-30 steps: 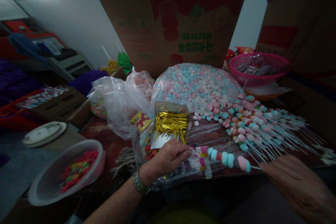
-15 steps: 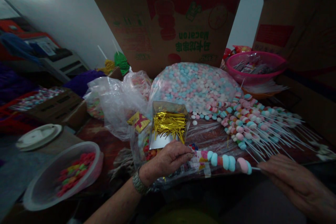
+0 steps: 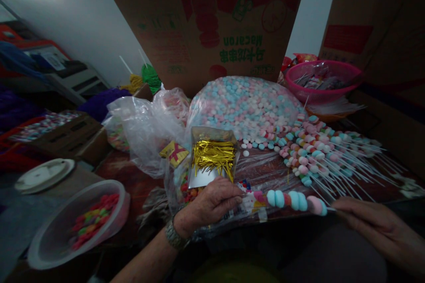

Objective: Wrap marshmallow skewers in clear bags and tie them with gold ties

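My left hand (image 3: 219,199), with a watch on the wrist, pinches the end of a clear plastic wrapper (image 3: 257,199) printed in pink and yellow. From the wrapper's right side a marshmallow skewer (image 3: 298,200) points rightward, with blue and pink marshmallows and an orange-red piece between. I cannot tell how far its tip lies inside the wrapper. My right hand (image 3: 375,227) grips the white stick at the skewer's other end. Just behind my left hand stands a tray of gold twist ties (image 3: 214,157).
Finished skewers (image 3: 318,152) are piled at the right. Behind lies a large bag of marshmallows (image 3: 245,104), with a pink basket (image 3: 323,82) to its right. At left are a bowl of colourful candies (image 3: 40,241) and a lidded bucket (image 3: 44,176). Cardboard boxes (image 3: 202,59) close off the back.
The skewer and my right hand have shifted slightly to the right, away from my left hand. My left hand stays almost in place on the wrapper. The view has tilted a little.
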